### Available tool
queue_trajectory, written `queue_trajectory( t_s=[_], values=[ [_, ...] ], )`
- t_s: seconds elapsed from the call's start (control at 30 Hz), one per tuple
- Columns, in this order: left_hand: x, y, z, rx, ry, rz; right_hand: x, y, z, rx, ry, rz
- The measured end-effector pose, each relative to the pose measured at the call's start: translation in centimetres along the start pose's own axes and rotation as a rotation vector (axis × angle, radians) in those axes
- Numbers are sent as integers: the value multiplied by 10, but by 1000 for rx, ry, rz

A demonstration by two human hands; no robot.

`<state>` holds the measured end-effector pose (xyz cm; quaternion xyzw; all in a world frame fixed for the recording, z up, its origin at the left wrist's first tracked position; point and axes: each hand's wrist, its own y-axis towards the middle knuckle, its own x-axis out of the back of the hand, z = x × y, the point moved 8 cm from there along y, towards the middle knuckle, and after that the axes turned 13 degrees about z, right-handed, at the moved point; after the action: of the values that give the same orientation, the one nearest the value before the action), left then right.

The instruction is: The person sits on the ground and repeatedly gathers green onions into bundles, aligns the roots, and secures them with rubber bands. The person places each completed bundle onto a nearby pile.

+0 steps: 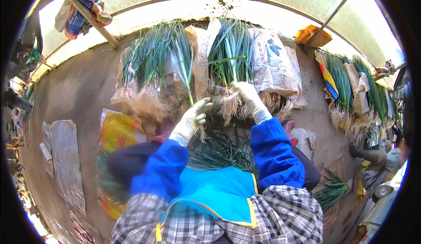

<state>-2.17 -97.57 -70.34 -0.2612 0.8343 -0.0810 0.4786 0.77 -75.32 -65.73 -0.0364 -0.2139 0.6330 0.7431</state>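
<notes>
My left hand [192, 119], in a pale glove, grips a single spring onion [187, 82]. Its green leaves point away from me, and a few roots hang out below my palm. My right hand [251, 99], gloved the same way, has its fingertips closed around the pale stem of another spring onion [233, 68] at the front of a pile. That pile of spring onions [243, 51] and a wider one to its left [149, 56] lie with roots towards me. Across my lap, under my forearms, are loose green leaves [223, 147].
A white woven sack [274, 63] covers part of the right pile. Further right lie more spring onion bundles [343, 82] and a loose bunch [334, 189]. A yellow sack [120, 130] and grey sheeting [65, 161] lie left. Another person [381, 165] sits at far right. Metal poles [88, 15] rise ahead.
</notes>
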Motion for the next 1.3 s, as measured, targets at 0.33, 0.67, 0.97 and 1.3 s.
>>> queue_trajectory(
  t_s=[0.33,0.67,0.97,1.3],
  values=[
    [-10,8,33,30,356,-193,-106,-77,0,255,-432,312],
    [-39,-41,26,66,435,-58,-97,-34,-35,234,-591,-133],
    [-68,-67,-8,-226,36,282,-103,-47,-58,90,-421,443],
    [12,-51,62,174,58,-192,-152,-25,-35,77,-187,157]
  ],
)
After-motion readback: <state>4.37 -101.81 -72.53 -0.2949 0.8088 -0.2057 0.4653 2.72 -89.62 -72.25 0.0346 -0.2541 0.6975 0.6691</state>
